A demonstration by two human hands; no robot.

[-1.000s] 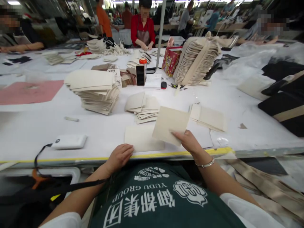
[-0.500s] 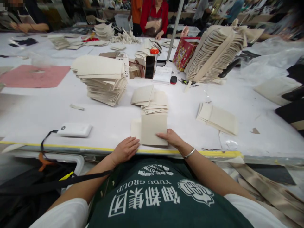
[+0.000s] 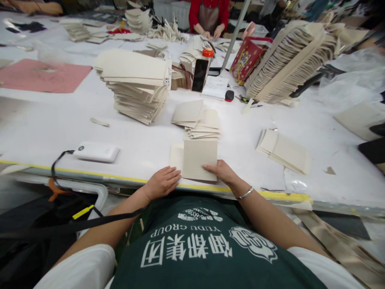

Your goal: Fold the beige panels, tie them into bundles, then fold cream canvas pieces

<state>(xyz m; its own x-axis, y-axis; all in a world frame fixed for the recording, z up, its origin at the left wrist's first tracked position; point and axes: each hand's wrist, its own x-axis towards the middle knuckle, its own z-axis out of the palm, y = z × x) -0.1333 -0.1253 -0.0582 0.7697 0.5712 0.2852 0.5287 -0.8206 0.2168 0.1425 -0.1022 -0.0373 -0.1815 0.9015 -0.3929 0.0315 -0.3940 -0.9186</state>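
Note:
A beige fabric square (image 3: 199,159) lies at the near edge of the white table (image 3: 60,132), on top of a second beige piece (image 3: 176,155) that shows at its left. My right hand (image 3: 221,171) rests its fingers on the square's lower right corner, pinching it. My left hand (image 3: 162,182) lies at the table edge by the pieces' lower left, its fingers loosely curled and touching the lower piece. A small pile of beige squares (image 3: 197,119) sits just beyond.
A tall stack of beige pieces (image 3: 135,83) stands at the centre left, and a flat pile (image 3: 284,151) lies at the right. A white power bank (image 3: 96,151) with a black cable sits at the left. A phone (image 3: 200,75), a red bag (image 3: 246,60) and bundled fabric (image 3: 288,60) stand farther back. A person in red (image 3: 209,16) works across the table.
My right hand brought the fabric square down from mid-air and leftward, laying it flat on the piece at the table edge. My left hand stayed at the edge.

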